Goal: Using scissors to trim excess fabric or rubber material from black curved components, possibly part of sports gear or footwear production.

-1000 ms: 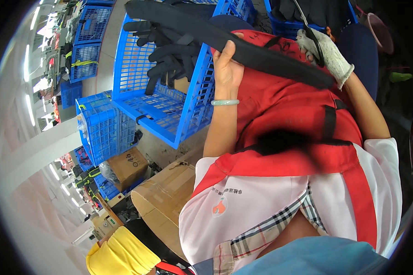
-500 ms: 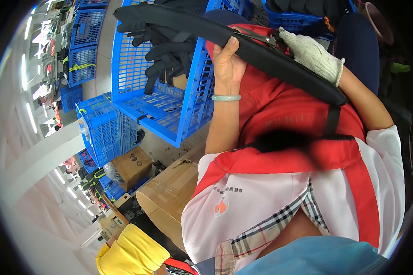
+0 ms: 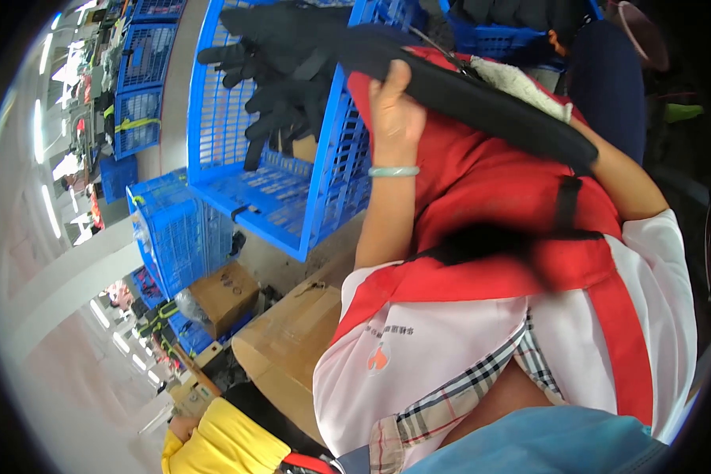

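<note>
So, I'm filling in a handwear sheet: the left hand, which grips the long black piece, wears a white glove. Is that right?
Not quite: in the head view, the left hand is bare; the white glove is on the right hand. The left hand does grip the long black piece.

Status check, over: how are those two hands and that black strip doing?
Bare left hand: gripping black strip. Gloved right hand: behind strip, fingers mostly hidden. Strip: slanting over red apron. Obstruction: strip blocks view of glove.
</note>
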Motion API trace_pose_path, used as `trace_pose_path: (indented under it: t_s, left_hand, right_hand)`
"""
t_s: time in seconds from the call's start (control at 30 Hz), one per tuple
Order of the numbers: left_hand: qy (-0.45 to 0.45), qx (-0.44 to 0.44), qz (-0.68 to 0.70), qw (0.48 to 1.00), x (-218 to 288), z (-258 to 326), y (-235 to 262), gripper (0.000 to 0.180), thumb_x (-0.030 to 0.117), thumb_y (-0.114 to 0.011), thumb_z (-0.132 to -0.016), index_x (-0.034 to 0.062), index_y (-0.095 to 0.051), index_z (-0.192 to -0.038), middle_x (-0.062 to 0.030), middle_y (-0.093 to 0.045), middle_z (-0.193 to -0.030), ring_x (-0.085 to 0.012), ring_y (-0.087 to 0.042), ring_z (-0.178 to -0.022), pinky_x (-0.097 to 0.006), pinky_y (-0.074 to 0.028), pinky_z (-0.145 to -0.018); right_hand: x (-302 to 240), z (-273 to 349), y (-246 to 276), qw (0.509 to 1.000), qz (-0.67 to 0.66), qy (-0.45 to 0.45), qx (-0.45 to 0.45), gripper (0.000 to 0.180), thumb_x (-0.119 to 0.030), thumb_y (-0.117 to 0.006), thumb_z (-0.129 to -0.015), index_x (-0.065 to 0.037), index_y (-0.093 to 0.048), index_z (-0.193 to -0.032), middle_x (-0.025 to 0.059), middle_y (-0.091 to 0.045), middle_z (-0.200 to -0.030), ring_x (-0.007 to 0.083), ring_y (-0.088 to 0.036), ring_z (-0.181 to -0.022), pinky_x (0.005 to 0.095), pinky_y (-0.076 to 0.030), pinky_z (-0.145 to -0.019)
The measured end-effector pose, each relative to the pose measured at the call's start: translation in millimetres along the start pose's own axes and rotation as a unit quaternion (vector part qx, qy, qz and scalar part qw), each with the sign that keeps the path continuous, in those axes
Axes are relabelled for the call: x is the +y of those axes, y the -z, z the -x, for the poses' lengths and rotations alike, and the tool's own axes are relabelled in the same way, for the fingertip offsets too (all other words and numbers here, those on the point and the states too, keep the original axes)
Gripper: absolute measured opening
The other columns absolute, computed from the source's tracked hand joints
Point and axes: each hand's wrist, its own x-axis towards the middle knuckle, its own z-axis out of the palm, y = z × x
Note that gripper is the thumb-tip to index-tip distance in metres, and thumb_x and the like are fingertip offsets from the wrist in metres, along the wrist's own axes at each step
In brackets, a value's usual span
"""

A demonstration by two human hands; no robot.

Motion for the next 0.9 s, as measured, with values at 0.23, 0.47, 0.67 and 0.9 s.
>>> trace_pose_path:
  t_s: [0.23, 0.47, 0.67, 0.9]
  left_hand:
    - [-0.088, 0.064, -0.067, 0.992, 1, -8, -27, 0.026, 0.014, -0.056, -0.094, 0.0037, -0.053, -0.118, -0.0082, -0.057, -0.117, -0.0217, -0.056, -0.109, -0.039, -0.044, -0.097]
    - [0.023, -0.006, -0.299, 0.954, -61, -1, -17, 0.026, 0.007, -0.057, -0.093, 0.0020, -0.056, -0.119, -0.0068, -0.059, -0.114, -0.0166, -0.059, -0.100, -0.030, -0.050, -0.084]
    - [0.232, -0.209, -0.442, 0.841, -71, 3, -18, 0.032, -0.002, -0.060, -0.085, -0.0003, -0.059, -0.117, -0.0064, -0.063, -0.103, -0.0104, -0.059, -0.088, -0.022, -0.047, -0.077]
    - [0.241, -0.214, -0.487, 0.812, -76, -12, -30, 0.028, -0.002, -0.062, -0.083, -0.0018, -0.061, -0.111, -0.0089, -0.063, -0.099, -0.0127, -0.059, -0.085, -0.024, -0.047, -0.074]
  right_hand:
    - [-36, -15, 0, 0.826, -0.540, -0.158, 0.028, 0.019, -0.023, -0.066, -0.088, -0.006, -0.059, -0.092, 0.0048, -0.061, -0.079, 0.0102, -0.056, -0.061, 0.0233, -0.048, -0.055]
    - [19, -47, 70, 0.730, -0.627, -0.250, 0.106, 0.007, -0.009, -0.067, -0.085, -0.005, -0.063, -0.089, 0.0007, -0.061, -0.075, 0.0056, -0.056, -0.054, 0.0136, -0.049, -0.048]
    - [19, -118, 262, 0.872, -0.404, -0.267, 0.075, 0.006, -0.014, -0.061, -0.091, -0.009, -0.064, -0.090, -0.0022, -0.060, -0.070, -0.0007, -0.048, -0.047, 0.0115, -0.038, -0.040]
    - [1, -191, 376, 0.870, 0.327, -0.302, 0.211, 0.027, -0.031, -0.070, -0.078, -0.005, -0.065, -0.075, 0.0124, -0.061, -0.064, 0.0233, -0.058, -0.055, 0.0360, -0.044, -0.056]
